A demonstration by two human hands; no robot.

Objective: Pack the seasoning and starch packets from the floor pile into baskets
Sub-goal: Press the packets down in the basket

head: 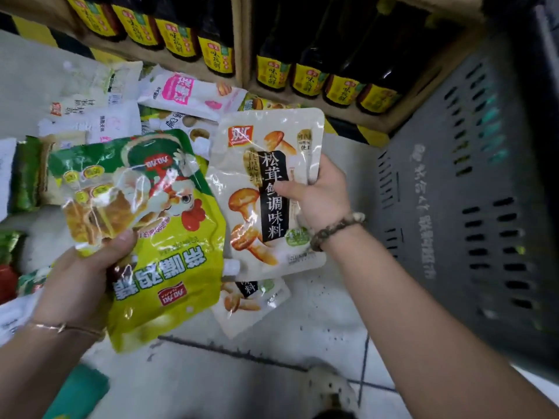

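Left hand: it gripped the chicken packets, seemingly two, one over the other, with the thumb pressed on top and the fingers curled under.
Right hand: it pinched the mushroom packet at its right edge, thumb on the front, the other fingers behind.
Position of held packets: they were above the floor, side by side and touching.
Second mushroom packet: it lay on the floor, partly under the held ones.
Floor pile: it was spread at the left, in front of the bottles.
Grey basket: it stood at the right, near the right hand.
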